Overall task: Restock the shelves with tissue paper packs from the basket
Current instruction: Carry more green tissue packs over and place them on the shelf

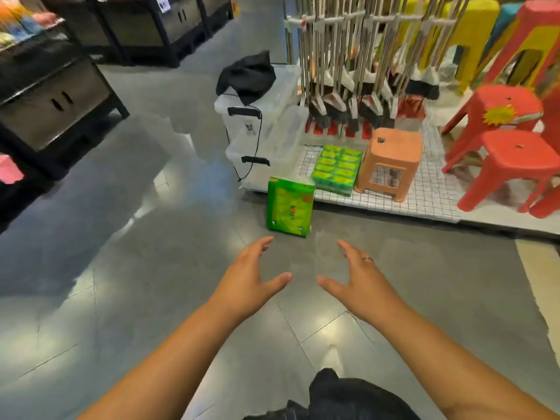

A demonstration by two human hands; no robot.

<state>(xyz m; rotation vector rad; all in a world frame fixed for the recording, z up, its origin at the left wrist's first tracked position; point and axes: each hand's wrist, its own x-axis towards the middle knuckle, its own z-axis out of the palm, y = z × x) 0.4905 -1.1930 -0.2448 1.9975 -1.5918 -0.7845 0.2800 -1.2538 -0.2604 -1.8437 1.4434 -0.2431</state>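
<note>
A glossy grey tiled floor (151, 268) carries a green plastic-wrapped tissue pack (289, 206), standing on end against a low white grid-lined display shelf (430, 189). On that shelf sit a green bundle of tissue packs (336, 169), touching an orange plastic stool (391, 165), and red plastic stools (515, 165).

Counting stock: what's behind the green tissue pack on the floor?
Behind the tissue pack: a white gridded platform holding a green tissue bundle beside an orange stool; the platform's edge there is hidden.
</note>
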